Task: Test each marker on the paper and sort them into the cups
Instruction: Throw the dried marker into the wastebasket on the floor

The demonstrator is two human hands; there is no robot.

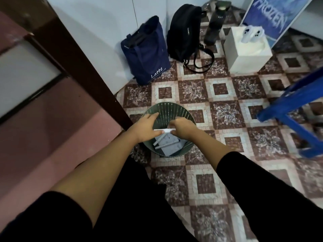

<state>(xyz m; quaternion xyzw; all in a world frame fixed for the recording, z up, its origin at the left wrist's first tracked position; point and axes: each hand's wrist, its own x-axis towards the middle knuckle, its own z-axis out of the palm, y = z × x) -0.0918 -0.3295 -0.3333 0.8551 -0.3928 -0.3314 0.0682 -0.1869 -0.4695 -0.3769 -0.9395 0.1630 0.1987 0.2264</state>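
Both my hands are held over a dark green slotted waste basket (167, 110) that stands on the tiled floor. My left hand (145, 127) and my right hand (183, 128) together grip a small white folded paper (165, 131), one hand at each end. Inside the basket lie white marker-like sticks (164, 145) on grey-white paper scraps (170, 147). No cups are in view.
A brown table leg (90, 67) and a pink desk surface (43, 128) are on the left. A navy tote bag (146, 53), a black backpack (185, 34), a dark bottle (215, 23) and a white box (244, 49) stand by the wall. A blue stool (293, 109) is at the right.
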